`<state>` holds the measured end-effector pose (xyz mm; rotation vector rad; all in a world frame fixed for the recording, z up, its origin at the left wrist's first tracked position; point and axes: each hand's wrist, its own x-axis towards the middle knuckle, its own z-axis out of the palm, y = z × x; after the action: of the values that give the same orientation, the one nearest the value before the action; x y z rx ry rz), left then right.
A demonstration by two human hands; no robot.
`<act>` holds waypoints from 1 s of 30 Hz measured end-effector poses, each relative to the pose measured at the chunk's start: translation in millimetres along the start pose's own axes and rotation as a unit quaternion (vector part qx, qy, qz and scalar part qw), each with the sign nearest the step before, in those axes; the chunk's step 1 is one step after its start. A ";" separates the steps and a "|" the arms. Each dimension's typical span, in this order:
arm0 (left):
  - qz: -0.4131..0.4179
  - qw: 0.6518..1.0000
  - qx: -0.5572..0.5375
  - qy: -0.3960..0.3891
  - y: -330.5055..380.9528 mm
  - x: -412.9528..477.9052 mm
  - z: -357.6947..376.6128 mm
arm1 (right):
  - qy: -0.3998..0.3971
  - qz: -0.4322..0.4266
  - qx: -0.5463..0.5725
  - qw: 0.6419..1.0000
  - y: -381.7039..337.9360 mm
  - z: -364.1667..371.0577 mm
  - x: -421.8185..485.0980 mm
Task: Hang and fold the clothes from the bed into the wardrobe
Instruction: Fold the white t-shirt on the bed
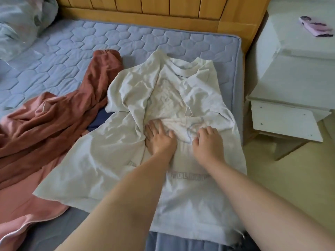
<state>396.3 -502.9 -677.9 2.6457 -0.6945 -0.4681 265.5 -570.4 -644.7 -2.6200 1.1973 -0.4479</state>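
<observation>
I see a crumpled white cotton T-shirt (181, 91) spread on the quilted blue-grey mattress (90, 42). Its ribbed collar points toward the slatted wooden headboard (163, 8) and its hem lies nearest me. Both hands sit on the middle of the shirt's body, below the collar and above a line of faint grey lettering. My left hand (160, 140) lies flat with fingers (151, 128) spread, pressing down beside a bunched ridge of fabric that runs up toward the left sleeve. My right hand (208, 144) is just beside it, apart from it, with knuckles bent and fingertips down on the cloth. I cannot tell whether it pinches a fold or only rests there. The shirt's left edge overlaps a rumpled rust-pink garment (54, 124), and a scrap of navy cloth (98, 120) shows between them. A pale bundle of bedding (21, 20) fills the far left corner. Right of the bed stands a white bedside cabinet (293, 69) with a small pink patterned item (315, 27) on top.
</observation>
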 end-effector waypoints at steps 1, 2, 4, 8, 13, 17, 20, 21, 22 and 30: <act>-0.008 0.999 0.028 0.026 2.9 1.8 7.0 | 0.029 -0.030 0.005 0.999 4.3 3.7 16.6; -0.012 0.998 0.051 0.043 6.3 4.9 12.8 | 0.028 -0.057 0.012 0.998 9.2 8.3 37.4; 0.003 0.995 0.082 0.058 8.2 7.3 16.0 | 0.036 -0.106 0.010 0.994 12.1 10.1 70.4; -0.003 0.989 0.128 0.072 9.7 16.2 18.4 | -0.018 -0.157 0.026 0.987 15.2 20.3 118.9; -0.003 0.989 0.118 0.085 11.2 14.4 16.4 | -0.167 -0.142 0.013 0.976 22.6 31.2 113.4; -0.011 0.992 0.105 0.073 13.6 13.6 13.8 | -0.251 -0.135 0.026 0.958 23.1 14.7 109.8; -0.018 0.990 0.118 0.077 16.0 12.1 9.9 | -0.327 -0.149 0.028 0.933 24.7 2.0 117.3; -0.021 0.991 0.116 0.064 16.2 12.8 8.7 | -0.352 -0.156 0.024 0.922 25.9 -1.9 121.6; -0.023 0.992 0.116 0.050 16.1 13.3 7.9 | -0.379 -0.166 0.020 0.910 26.1 -6.7 126.5; -0.151 0.977 -0.089 0.118 68.9 13.6 -19.4 | -0.313 -0.278 0.043 0.907 22.7 -50.9 193.7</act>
<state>387.7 -560.9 -634.7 2.5843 -0.1685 -0.2719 351.4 -736.8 -570.0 -2.6640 0.2216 0.2525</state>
